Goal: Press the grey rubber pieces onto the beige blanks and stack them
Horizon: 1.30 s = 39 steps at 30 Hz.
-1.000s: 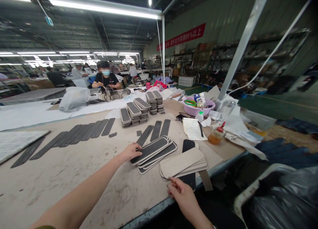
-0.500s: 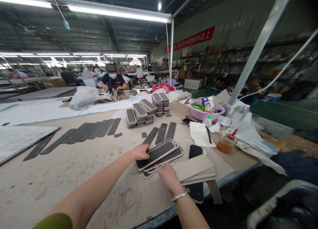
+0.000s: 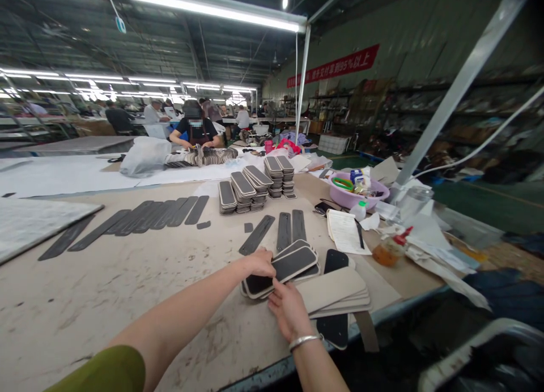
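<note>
Inspecting the uppermost black, pale-rimmed oblong panel [image 3: 296, 263], atop a loose pile [image 3: 310, 272] on the stained tan bench [image 3: 178, 278], we find our left hand [image 3: 257, 263] over its left end, right hand [image 3: 291, 310] at its near edge; whether fingers clamp, we cannot tell. We should handle rims only.

Left hand [image 3: 259, 263], right hand [image 3: 289, 311] at dark panel [image 3: 295, 264].

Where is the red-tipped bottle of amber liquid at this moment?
In the head view, the bottle sits on the table's right side, just right of the open notebook and nearer the camera than the lilac basin.
</note>
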Each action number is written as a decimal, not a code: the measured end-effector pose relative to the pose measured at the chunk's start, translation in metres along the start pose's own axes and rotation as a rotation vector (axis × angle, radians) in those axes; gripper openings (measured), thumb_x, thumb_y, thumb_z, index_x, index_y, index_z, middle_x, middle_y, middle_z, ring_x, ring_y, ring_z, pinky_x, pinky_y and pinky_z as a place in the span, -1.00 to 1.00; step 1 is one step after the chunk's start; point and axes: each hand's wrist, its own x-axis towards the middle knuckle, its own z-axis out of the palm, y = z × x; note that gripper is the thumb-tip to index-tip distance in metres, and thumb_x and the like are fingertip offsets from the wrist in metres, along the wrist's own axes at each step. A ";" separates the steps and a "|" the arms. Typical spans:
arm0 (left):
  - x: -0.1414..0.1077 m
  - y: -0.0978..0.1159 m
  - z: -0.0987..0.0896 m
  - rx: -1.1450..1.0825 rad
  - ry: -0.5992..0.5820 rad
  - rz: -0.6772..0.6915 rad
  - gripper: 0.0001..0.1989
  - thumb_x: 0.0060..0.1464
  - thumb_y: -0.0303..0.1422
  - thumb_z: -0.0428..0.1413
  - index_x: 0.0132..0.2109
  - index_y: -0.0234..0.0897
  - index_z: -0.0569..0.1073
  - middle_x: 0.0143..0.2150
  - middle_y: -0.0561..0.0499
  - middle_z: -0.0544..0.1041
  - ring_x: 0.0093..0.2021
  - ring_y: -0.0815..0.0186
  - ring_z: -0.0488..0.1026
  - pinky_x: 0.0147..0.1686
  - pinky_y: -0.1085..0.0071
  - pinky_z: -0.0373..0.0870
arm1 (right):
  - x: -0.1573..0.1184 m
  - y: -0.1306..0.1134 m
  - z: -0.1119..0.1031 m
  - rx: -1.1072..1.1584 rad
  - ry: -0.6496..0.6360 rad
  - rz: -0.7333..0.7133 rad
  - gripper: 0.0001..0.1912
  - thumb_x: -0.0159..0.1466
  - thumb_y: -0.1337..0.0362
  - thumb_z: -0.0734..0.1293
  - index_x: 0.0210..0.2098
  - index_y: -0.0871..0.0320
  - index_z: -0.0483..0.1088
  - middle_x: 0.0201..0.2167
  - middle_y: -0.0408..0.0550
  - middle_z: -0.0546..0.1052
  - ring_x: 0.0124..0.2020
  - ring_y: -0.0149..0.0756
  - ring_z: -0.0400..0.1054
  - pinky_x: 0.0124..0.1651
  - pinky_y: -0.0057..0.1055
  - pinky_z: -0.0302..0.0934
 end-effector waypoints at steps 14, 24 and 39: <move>-0.003 -0.017 -0.011 -0.506 -0.238 -0.033 -0.80 -0.32 -0.33 0.14 -0.42 -0.31 0.44 -0.45 -0.03 0.51 -0.37 0.17 0.47 -0.46 0.37 0.38 | -0.003 0.023 0.024 0.411 0.116 0.057 -0.57 -0.13 0.10 0.49 -0.36 0.16 0.34 -0.45 -0.19 0.48 -0.48 -0.50 0.29 -0.33 -0.52 0.20; -0.032 -0.032 -0.011 -0.941 -0.576 0.152 -0.61 -0.31 -0.39 0.24 -0.21 -0.30 0.48 -0.29 -0.02 0.58 -0.26 0.20 0.52 -0.26 0.37 0.45 | 0.006 0.032 0.024 0.341 0.288 -0.114 -0.34 -0.13 0.13 0.51 -0.13 0.16 0.20 -0.28 -0.03 0.53 -0.28 -0.24 0.45 -0.17 -0.27 0.35; 0.013 0.006 0.045 -2.062 -0.297 0.040 -0.52 0.03 0.01 -0.02 -0.26 -0.40 0.42 -0.41 -0.13 0.52 -0.40 0.26 0.48 -0.31 0.36 0.44 | -0.017 -0.006 -0.015 0.062 0.234 -0.093 -0.36 0.00 0.06 0.41 0.03 0.01 0.19 -0.09 -0.05 0.48 -0.20 -0.19 0.44 -0.22 -0.29 0.37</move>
